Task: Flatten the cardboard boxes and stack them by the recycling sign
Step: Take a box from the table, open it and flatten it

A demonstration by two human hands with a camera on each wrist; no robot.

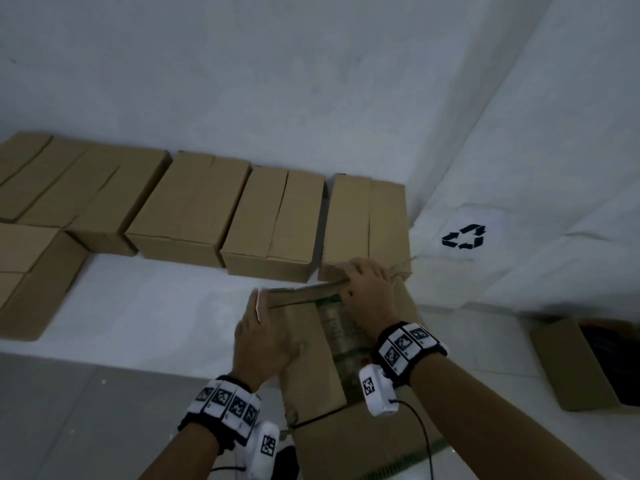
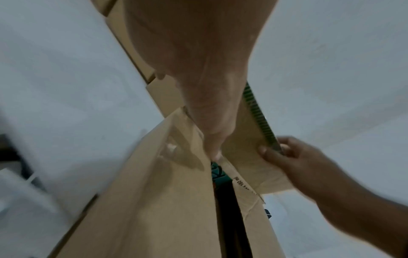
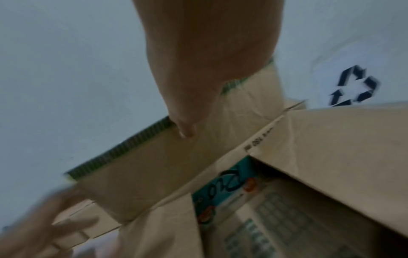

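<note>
Brown printed cardboard box, half-collapsed, held above floor near black recycling sign. Right hand pinching far green-edged flap; left hand flat, fingers straight, pressing panel. Risk: flap tearing at crease, or unflattened panels springing open.

Both your forearms reach up from the lower edge of the head view, each wrist wearing a marker-patterned band. Your left hand lies flat, fingers straight, at lower centre. Your right hand, just right of it, curls its fingers closed in a grip.
</note>
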